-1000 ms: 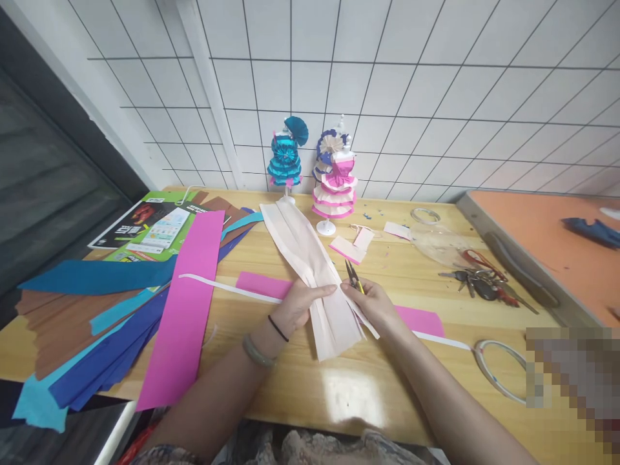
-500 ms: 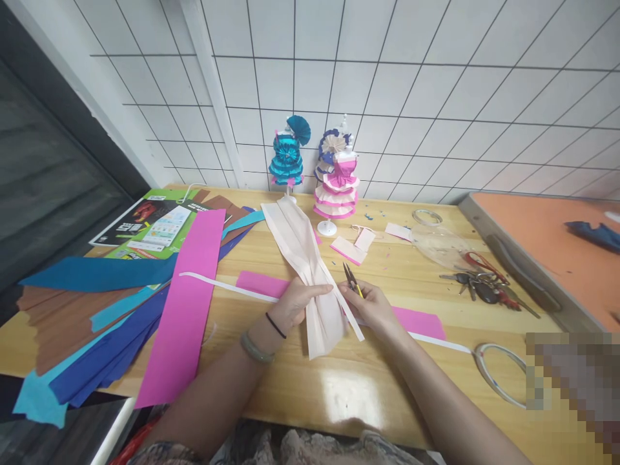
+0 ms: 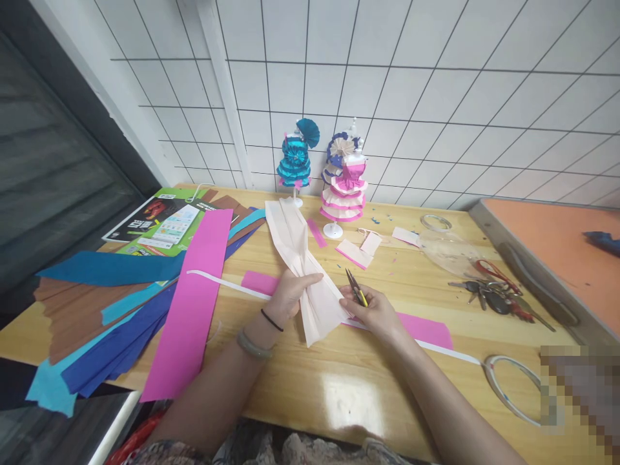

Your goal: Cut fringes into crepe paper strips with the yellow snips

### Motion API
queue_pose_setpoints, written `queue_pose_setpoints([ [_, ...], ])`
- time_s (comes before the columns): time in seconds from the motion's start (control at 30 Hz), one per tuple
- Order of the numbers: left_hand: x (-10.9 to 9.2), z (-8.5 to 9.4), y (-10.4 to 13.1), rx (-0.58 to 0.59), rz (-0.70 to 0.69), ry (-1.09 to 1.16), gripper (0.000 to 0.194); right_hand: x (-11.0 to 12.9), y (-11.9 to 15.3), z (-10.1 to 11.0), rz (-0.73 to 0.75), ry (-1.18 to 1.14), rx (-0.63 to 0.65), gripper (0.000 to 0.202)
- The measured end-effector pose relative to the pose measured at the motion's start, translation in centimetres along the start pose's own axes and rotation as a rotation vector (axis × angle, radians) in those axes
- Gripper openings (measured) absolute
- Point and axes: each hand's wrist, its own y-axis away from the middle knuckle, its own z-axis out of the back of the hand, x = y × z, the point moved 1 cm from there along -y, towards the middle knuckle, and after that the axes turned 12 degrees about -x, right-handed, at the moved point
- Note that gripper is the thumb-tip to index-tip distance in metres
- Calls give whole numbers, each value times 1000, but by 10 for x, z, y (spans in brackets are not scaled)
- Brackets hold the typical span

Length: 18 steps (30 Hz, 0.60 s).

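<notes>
A long cream paper strip [image 3: 290, 234] is bunched at its middle in my left hand [image 3: 290, 294], thumb lying on top. Its far part rests on the table and its near end fans out toward me. Small scissors [image 3: 357, 289] with yellow on the handle are in my right hand [image 3: 371, 309], blades pointing up and away. The right fingertips touch the right edge of the cream paper. Under both hands lies a pink strip [image 3: 426, 329] with a white tape [image 3: 448, 351] along it.
Behind stand small dress forms in teal [image 3: 295, 161] and pink [image 3: 345, 190] paper. Colored paper strips [image 3: 116, 268], a large pink strip [image 3: 194, 310] and booklets [image 3: 169, 223] lie left. Keys [image 3: 494, 297], a tape roll [image 3: 511, 387] and another roll [image 3: 436, 223] lie right.
The near end of the cream paper has swung right and up, against my right fingertips. The white edge strip no longer hangs loose past it. The view has shifted slightly left.
</notes>
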Motion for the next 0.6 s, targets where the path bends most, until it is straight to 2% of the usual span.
queue_pose_setpoints([
  [0.27,1,1,1,10,-16,21,41,-4,-2,3,75,52,13,40],
  [0.43,-1,2,-1,-48,-63,-25,39,10,7,6,184,115,-100,40],
  [0.6,-2,3,-1,-53,-98,-68,37,18,20,3,197,176,97,40],
])
